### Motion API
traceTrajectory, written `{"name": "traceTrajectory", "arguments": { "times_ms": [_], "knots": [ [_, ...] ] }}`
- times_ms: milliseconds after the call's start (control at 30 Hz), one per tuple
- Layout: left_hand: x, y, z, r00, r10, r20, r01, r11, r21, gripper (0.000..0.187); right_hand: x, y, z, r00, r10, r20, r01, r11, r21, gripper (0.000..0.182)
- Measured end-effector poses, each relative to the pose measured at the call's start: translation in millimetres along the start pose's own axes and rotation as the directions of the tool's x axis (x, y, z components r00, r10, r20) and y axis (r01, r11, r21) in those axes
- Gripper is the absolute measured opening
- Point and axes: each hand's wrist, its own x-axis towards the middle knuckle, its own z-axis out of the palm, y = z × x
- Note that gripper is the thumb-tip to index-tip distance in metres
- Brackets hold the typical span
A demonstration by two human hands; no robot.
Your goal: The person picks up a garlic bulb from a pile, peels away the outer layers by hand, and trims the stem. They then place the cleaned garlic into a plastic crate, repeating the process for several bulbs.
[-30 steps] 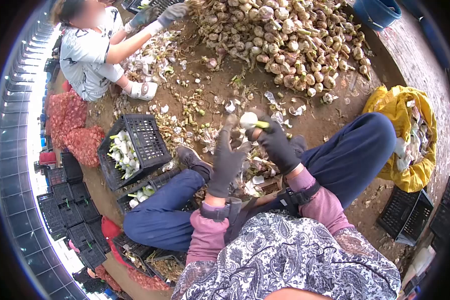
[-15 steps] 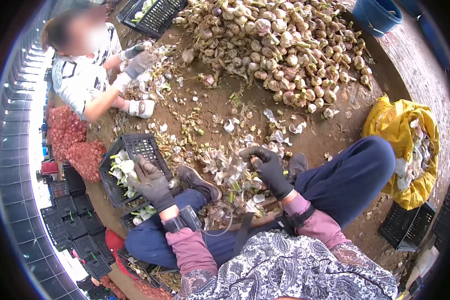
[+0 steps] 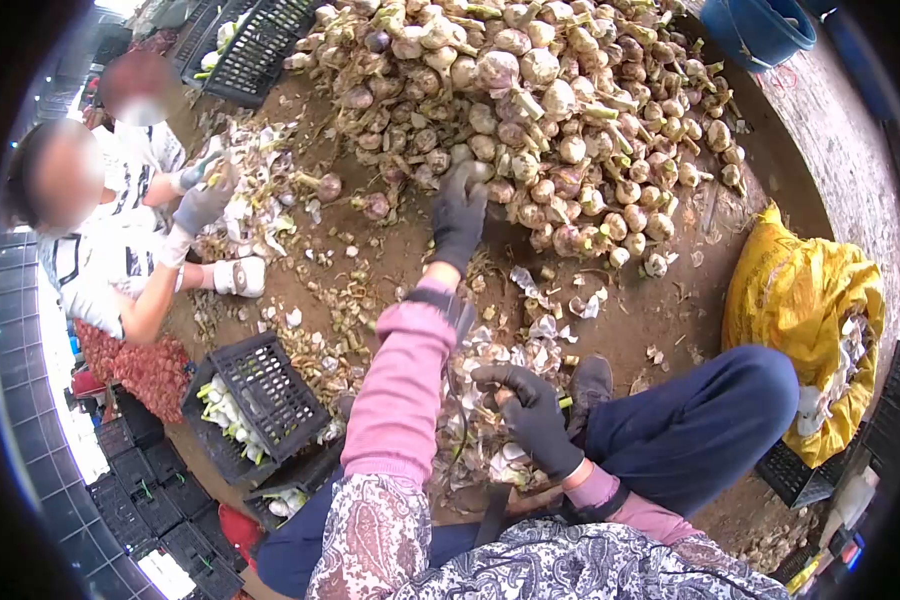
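My left hand [image 3: 460, 212], in a dark grey glove, reaches forward to the near edge of a large heap of garlic bulbs [image 3: 560, 150]. Its fingertips are at a bulb, and whether they grip it cannot be told. My right hand [image 3: 538, 420], gloved too, is bent low in front of my right shin, its fingers curled round something small that is mostly hidden. Under and beside it lie loose garlic skins [image 3: 480, 400]. A black crate [image 3: 275, 395] with white peeled garlic [image 3: 228, 418] stands to the left.
Two people sit at the left, one with gloved hands [image 3: 205, 205] over garlic skins. A yellow sack [image 3: 770, 290] and a black crate [image 3: 795, 480] are at the right. A blue bucket [image 3: 755, 35] stands at the back right, another black crate [image 3: 255, 50] at the back left.
My left hand has moved from above the crate of peeled garlic forward to the heap. My right hand has stayed nearly in place. The view has shifted, showing a second person.
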Motion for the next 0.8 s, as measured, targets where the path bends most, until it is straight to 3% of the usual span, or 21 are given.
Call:
{"name": "traceTrajectory", "arguments": {
  "times_ms": [100,133,233,267,367,433,500,567,667,700,733,800],
  "knots": [
    [29.6,-1.2,36.7,0.984,-0.133,-0.119,0.153,0.971,0.182,0.066,9.1,-5.1,-2.8,1.000,0.023,0.007,-0.023,1.000,0.001,0.034],
    [32.6,-6.0,38.5,0.980,-0.177,-0.087,0.193,0.951,0.240,0.071,11.1,-5.5,-2.5,1.000,0.020,0.006,-0.021,0.999,0.029,0.033],
    [26.5,5.3,22.3,0.955,-0.294,-0.034,0.295,0.941,0.162,0.074,14.0,-5.8,0.5,1.000,0.009,-0.003,-0.009,0.997,0.080,0.035],
    [20.2,-2.8,20.6,0.966,-0.251,-0.061,0.258,0.956,0.139,0.073,14.6,-5.1,-1.0,1.000,0.016,0.001,-0.016,0.996,0.085,0.037],
    [-25.2,-6.0,5.1,0.978,-0.194,-0.073,0.143,0.886,-0.442,0.065,15.3,-2.3,-7.2,1.000,0.007,-0.026,-0.006,0.999,0.043,0.034],
    [-73.2,36.6,-42.3,0.893,-0.374,0.251,0.450,0.723,-0.524,0.053,16.4,8.6,-13.0,0.988,-0.092,-0.121,0.076,0.989,-0.128,0.037],
    [-127.9,55.1,-51.6,0.911,-0.357,0.204,0.369,0.491,-0.789,0.043,16.4,-0.7,-10.8,0.981,-0.013,-0.196,0.029,0.997,0.075,0.044],
    [-170.3,99.4,-60.1,0.871,-0.457,0.180,0.411,0.479,-0.776,0.046,14.4,-4.7,-13.3,0.967,0.024,-0.253,0.010,0.991,0.133,0.046],
    [-223.7,144.8,-72.4,0.910,-0.388,0.143,0.390,0.686,-0.615,0.049,4.3,3.5,-24.5,0.956,0.001,-0.292,0.023,0.996,0.081,0.050],
    [-235.1,161.4,-74.4,0.895,-0.413,0.167,0.403,0.589,-0.701,0.048,1.8,9.5,-27.5,0.964,-0.128,-0.232,0.127,0.992,-0.021,0.047],
    [-246.7,168.7,-72.5,0.908,-0.403,0.114,0.366,0.632,-0.683,0.049,-1.0,15.4,-30.5,0.952,-0.255,-0.168,0.240,0.965,-0.109,0.044],
    [-262.7,174.9,-77.6,0.953,-0.302,-0.016,0.242,0.794,-0.557,0.050,-8.1,7.1,-24.5,0.961,-0.257,-0.102,0.258,0.966,-0.009,0.041]
  ]
}}
